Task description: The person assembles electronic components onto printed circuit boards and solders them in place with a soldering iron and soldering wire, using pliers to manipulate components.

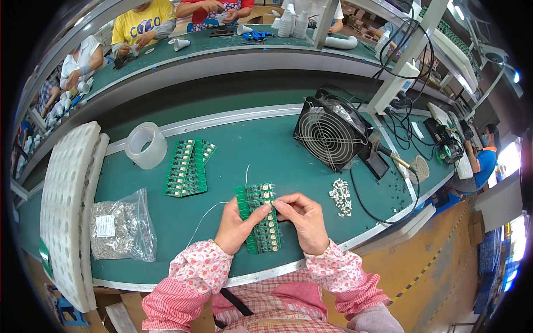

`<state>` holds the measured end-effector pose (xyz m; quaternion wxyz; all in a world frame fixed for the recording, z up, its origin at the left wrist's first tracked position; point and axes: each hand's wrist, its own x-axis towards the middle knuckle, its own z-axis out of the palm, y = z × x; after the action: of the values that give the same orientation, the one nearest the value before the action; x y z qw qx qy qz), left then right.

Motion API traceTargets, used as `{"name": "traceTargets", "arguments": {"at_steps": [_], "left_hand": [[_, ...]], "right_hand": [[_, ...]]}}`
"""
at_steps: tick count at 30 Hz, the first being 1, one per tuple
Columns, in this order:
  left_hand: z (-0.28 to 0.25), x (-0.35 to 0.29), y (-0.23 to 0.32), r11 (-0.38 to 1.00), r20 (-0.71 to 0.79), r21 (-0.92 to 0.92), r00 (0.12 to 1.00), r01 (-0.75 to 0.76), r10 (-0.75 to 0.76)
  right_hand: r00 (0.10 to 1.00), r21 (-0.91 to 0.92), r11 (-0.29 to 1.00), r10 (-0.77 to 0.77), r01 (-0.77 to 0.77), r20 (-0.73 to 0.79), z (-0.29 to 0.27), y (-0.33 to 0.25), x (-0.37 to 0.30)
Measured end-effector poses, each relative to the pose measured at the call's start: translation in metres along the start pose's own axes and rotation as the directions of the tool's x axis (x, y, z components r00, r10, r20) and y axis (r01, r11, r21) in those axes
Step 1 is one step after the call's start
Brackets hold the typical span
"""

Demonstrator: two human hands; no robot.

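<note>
A green circuit board panel (261, 219) with a column of small white parts lies on the green bench in front of me. My left hand (237, 226) holds its left edge, thumb resting on the panel. My right hand (304, 218) pinches at the panel's right edge with thumb and forefinger; whether a small part sits between the fingertips cannot be told. A thin white wire (205, 215) lies on the bench beside my left hand. A pile of small white components (341, 197) sits to the right of my right hand.
More green panels (187, 167) are stacked at centre left, by a clear tape roll (146, 145). A bag of small parts (119, 227) and white foam trays (69, 213) lie left. A black fan (329, 133), a soldering iron (397, 160) and cables stand right. Other people work at the far bench.
</note>
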<state>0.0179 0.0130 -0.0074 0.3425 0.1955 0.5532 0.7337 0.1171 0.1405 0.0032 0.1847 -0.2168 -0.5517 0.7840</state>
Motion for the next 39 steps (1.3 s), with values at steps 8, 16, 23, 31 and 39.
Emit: {"name": "traceTargets", "arguments": {"at_steps": [8, 16, 23, 31, 39], "left_hand": [[0.0, 0.0, -0.002, 0.997, -0.053, 0.056, 0.997, -0.047, 0.05], [0.001, -0.001, -0.001, 0.984, -0.037, 0.164, 0.996, -0.072, 0.079], [0.004, -0.004, 0.004, 0.942, -0.026, 0.293, 0.984, -0.163, 0.178], [0.008, -0.006, 0.01, 0.904, 0.018, 0.363, 0.972, -0.225, 0.235], [0.01, -0.005, 0.009, 0.861, 0.034, 0.431, 0.959, -0.269, 0.283]], "right_hand": [[1.0, 0.036, 0.999, 0.001, -0.001, -0.012, 0.006, 0.007, 0.0], [0.999, 0.063, 0.998, 0.007, -0.009, 0.031, 0.003, 0.008, -0.002], [0.998, 0.062, 0.998, 0.008, -0.011, 0.058, 0.002, 0.011, -0.003], [0.997, 0.018, 0.998, -0.062, 0.061, 0.037, 0.003, 0.018, -0.002], [0.997, 0.061, 0.996, -0.066, 0.063, 0.035, 0.002, 0.023, -0.002]]}}
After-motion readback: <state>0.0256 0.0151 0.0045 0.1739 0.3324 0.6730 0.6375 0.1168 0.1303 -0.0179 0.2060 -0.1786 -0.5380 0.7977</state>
